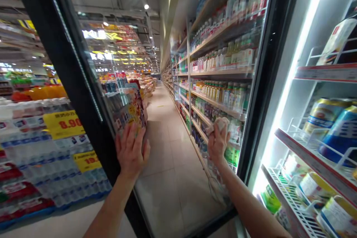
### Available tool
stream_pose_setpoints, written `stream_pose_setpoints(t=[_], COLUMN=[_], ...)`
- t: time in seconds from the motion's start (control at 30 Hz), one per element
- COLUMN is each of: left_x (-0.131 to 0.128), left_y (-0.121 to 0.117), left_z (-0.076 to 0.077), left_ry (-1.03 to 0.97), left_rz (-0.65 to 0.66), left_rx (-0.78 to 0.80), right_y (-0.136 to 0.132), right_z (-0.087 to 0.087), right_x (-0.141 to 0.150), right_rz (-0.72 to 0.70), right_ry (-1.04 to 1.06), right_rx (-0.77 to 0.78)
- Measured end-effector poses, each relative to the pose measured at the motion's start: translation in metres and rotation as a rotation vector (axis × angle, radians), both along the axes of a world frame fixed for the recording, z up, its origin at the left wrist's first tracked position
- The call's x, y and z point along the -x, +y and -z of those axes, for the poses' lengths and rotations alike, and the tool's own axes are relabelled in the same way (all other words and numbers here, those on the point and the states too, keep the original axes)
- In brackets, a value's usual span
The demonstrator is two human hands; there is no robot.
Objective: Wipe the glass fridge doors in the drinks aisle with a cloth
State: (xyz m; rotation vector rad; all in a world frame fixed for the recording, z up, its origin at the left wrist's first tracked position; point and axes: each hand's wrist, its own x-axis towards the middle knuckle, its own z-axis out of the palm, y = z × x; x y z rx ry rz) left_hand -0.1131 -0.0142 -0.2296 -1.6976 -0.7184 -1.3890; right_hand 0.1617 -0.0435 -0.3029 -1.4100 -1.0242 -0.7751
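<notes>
A tall glass door (167, 193) in a black frame (69, 59) stands in front of me, with an aisle and shelves of bottles showing in or through its pane. My left hand (131, 150) lies spread on the glass close to the frame's left side, its fingers pointing up. At the right part of the pane, my right hand (219, 143) presses a crumpled pale cloth (220, 123) to the glass, fingers bent over it. The palm side of each hand is hidden.
To the right are lit cooler shelves (315, 156) with blue cans (341, 134), gold-topped cans and wire rails. At left stand stacked packs of bottled water (55, 167) with yellow price signs (64, 123). Pale floor tiles run beside the door.
</notes>
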Motion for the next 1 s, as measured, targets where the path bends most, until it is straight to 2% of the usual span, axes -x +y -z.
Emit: stream_pose_setpoints(t=[0.07,0.23,0.33,0.4,0.43,0.5,0.57,0.63,0.67,0.73,0.8,0.87,0.93,1.0], left_x=[0.0,-0.001,-0.001,-0.001,-0.001,-0.002,-0.002,-0.002,-0.002,-0.002,-0.002,-0.002,-0.003,-0.003], left_y=[0.0,0.001,0.002,0.003,0.004,0.005,0.005,0.005,0.005,0.005,0.005,0.005,0.005,0.005], left_z=[0.0,0.001,0.002,0.002,0.002,0.002,0.001,0.001,0.001,0.001,0.001,0.001,0.001,0.0], left_ry=[0.0,-0.004,-0.008,-0.007,-0.006,-0.003,-0.003,-0.003,-0.005,-0.001,0.003,-0.002,-0.01,-0.01], left_rz=[0.0,0.003,0.014,0.017,0.017,0.018,0.02,0.022,0.022,0.021,0.021,0.024,0.026,0.021], left_rx=[0.0,-0.013,-0.007,-0.002,-0.005,-0.011,-0.012,-0.014,-0.015,-0.018,-0.017,-0.017,-0.022,-0.026], right_y=[0.004,0.008,0.006,0.007,0.008,0.009,0.009,0.007,0.006,0.004,0.006,0.01,0.013,0.015], right_z=[-0.011,-0.045,-0.068,-0.077,-0.077,-0.068,-0.05,-0.032,-0.026,-0.023,-0.03,-0.041,-0.047,-0.046], right_x=[-0.011,-0.036,-0.067,-0.074,-0.068,-0.038,0.003,0.03,0.033,0.015,-0.02,-0.046,-0.046,-0.022], right_rz=[0.038,-0.019,0.006,0.041,0.039,-0.039,-0.16,-0.249,-0.269,-0.242,-0.143,-0.026,0.006,-0.073], right_ry=[0.133,0.016,0.105,0.162,0.153,0.04,-0.143,-0.353,-0.441,-0.504,-0.358,-0.065,0.07,-0.048], right_rx=[-0.056,-0.209,-0.342,-0.388,-0.388,-0.34,-0.283,-0.189,-0.143,-0.097,-0.143,-0.27,-0.326,-0.273])
